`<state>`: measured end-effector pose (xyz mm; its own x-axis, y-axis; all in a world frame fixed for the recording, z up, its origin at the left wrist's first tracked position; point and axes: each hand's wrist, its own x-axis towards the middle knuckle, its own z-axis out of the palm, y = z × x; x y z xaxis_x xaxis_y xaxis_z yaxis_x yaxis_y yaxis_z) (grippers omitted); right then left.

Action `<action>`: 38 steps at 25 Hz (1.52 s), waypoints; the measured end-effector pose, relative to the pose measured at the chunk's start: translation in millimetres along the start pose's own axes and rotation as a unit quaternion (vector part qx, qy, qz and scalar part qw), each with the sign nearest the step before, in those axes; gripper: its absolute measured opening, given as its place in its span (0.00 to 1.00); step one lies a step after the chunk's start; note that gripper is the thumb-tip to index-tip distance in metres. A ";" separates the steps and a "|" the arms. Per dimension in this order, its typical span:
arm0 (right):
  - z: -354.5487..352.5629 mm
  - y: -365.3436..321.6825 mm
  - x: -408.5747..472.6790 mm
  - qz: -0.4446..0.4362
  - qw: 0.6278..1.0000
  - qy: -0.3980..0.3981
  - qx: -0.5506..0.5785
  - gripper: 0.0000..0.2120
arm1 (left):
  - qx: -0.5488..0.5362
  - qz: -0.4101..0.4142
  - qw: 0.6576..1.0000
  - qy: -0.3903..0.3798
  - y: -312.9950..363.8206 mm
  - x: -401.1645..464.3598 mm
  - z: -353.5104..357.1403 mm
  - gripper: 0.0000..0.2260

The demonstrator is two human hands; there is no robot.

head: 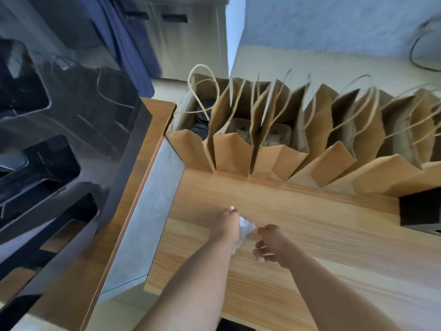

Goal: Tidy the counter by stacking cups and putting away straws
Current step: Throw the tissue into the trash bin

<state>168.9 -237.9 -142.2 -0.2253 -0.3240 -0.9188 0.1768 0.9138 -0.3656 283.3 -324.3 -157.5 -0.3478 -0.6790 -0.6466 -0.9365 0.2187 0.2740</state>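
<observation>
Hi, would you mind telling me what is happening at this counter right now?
A person stands at a wooden counter. Their left hand grips a crumpled white tissue, while the right hand hovers beside it with its fingers curled, apparently holding nothing. Along the back of the counter stands a row of open brown paper bags; the leftmost one holds dark cup lids. No cups or straws are out on the counter.

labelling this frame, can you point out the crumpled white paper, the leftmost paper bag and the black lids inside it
crumpled white paper (245, 226): head view, on the wad showing beside the left hand.
leftmost paper bag (188, 149): head view, on its folded near wall.
black lids (199, 129): head view, on the nearer lid's top.
</observation>
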 end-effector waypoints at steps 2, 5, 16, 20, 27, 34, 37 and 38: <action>-26.6 13.3 -20.9 0.037 0.993 -0.038 0.105 0.14 | -0.058 -0.007 0.998 0.006 41.5 -20.6 10.5 0.14; -74.4 43.0 -49.9 0.021 0.981 -0.052 0.184 0.17 | -0.128 0.016 0.992 0.000 110.7 -52.5 37.8 0.12; -355.1 333.2 -150.6 0.011 0.911 0.122 0.394 0.09 | -0.119 0.142 0.933 -0.309 408.1 -219.8 251.4 0.09; -456.2 434.6 -180.2 0.002 0.873 0.210 0.441 0.06 | -0.071 0.156 0.896 -0.410 499.3 -281.6 324.4 0.09; -589.5 540.0 -170.5 0.045 0.834 0.261 0.484 0.07 | -0.058 0.191 0.899 -0.391 659.6 -315.3 435.1 0.11; -701.4 607.0 -137.7 0.075 0.835 0.256 0.481 0.06 | -0.002 0.188 0.919 -0.348 767.9 -290.6 530.7 0.05; -748.2 622.1 -109.6 0.049 0.826 0.237 0.509 0.09 | -0.006 0.143 0.955 -0.259 804.8 -268.7 562.8 0.06; -759.3 624.1 -101.4 0.048 0.827 0.236 0.508 0.10 | -0.007 0.131 0.963 -0.235 814.3 -260.3 569.2 0.08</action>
<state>-425.4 551.1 -164.4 -0.4704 0.0880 -0.8780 0.8751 0.1747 -0.4514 -414.2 429.4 -171.3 -0.5562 -0.2081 -0.8045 -0.8147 0.3277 0.4785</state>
